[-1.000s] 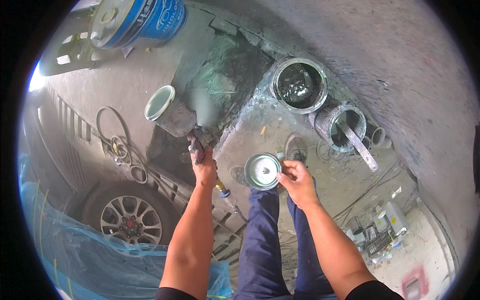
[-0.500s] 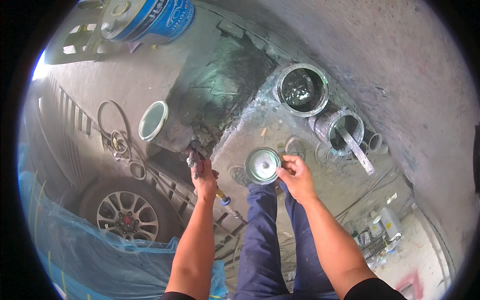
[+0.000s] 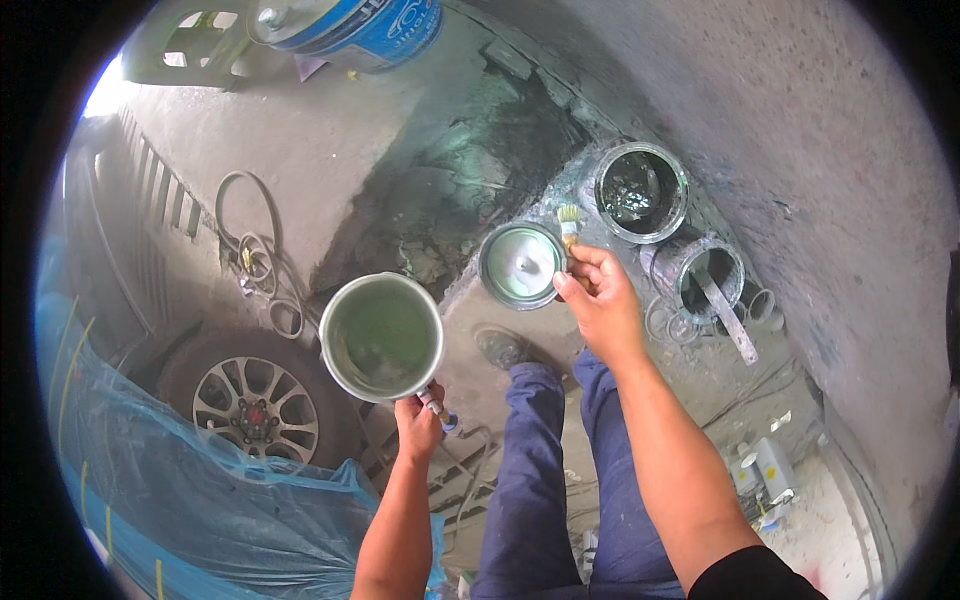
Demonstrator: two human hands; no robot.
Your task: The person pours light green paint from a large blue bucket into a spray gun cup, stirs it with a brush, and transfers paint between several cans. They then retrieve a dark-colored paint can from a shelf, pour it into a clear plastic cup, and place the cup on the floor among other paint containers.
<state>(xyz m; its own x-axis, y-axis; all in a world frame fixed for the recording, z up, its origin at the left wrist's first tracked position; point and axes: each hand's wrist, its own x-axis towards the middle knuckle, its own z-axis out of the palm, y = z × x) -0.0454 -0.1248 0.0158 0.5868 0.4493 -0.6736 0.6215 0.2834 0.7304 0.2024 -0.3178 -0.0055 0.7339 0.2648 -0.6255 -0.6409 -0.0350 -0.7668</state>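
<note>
Round metal cup (image 3: pixel 381 337), bristly brush (image 3: pixel 569 222)

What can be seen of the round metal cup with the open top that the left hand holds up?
The round metal cup is a grey, wide-mouthed vessel seen from above, its rim bright and its inner wall and floor coated in a pale greenish film. It is held roughly upright in the air, over the car wheel and grey floor, apart from the cans on the ledge. The left hand grips a part below its near edge; that part is mostly hidden, with a small blue bit showing.
</note>
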